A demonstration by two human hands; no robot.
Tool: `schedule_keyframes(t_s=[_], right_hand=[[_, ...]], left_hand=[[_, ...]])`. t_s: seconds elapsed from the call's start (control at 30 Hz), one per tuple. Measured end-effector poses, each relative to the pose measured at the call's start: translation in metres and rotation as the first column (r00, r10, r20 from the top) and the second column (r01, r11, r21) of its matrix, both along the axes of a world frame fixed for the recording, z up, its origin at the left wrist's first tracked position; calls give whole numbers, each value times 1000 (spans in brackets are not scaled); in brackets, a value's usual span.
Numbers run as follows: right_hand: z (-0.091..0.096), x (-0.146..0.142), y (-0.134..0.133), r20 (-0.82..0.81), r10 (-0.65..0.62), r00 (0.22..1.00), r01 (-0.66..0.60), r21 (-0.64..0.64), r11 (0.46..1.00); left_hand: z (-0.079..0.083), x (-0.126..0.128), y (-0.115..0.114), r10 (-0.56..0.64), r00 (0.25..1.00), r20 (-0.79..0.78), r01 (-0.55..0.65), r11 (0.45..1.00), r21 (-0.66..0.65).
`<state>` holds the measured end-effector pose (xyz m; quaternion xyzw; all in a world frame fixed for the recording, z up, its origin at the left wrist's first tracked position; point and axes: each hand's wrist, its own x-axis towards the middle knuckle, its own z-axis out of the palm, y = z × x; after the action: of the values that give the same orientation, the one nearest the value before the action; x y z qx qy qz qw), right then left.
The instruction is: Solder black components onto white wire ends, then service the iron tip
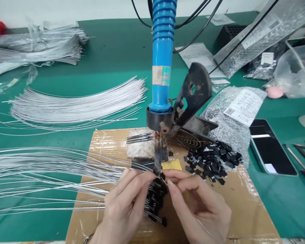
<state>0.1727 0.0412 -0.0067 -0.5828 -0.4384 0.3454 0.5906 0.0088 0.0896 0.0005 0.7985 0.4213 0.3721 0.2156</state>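
Observation:
A blue-handled soldering iron (162, 57) stands tip-down in a dark metal stand (193, 91) over a taped cardboard sheet (244, 210). My left hand (124, 206) pinches a thin silver wire (66, 189) right at the iron's tip (158, 162) and grips a bundle of wires ending in small black components (155, 200). My right hand (198, 206) pinches something tiny at the same tip; I cannot make it out. Both hands nearly touch under the tip.
A pile of loose black components (213, 162) lies right of the stand. Fans of silver wires (78, 105) spread across the green table at left. A phone (269, 145) and silver bags (234, 115) lie right. Black cables (193, 37) run behind.

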Motion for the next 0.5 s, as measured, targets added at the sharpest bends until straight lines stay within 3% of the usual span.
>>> schedule_keyframes(t_s=[0.37, 0.43, 0.5], right_hand=[[0, -1, 2, -10, 6, 1000, -6, -18, 1000], [-2, 8, 2, 94, -21, 995, 25, -41, 999], [-7, 20, 5, 307, -54, 950, 71, -44, 996]], left_hand=[[1, -1, -2, 14, 1000, -18, -14, 1000, -18], [0, -3, -5, 18, 1000, -20, -19, 998, -55], [-1, -8, -8, 18, 999, -33, -22, 993, -120]])
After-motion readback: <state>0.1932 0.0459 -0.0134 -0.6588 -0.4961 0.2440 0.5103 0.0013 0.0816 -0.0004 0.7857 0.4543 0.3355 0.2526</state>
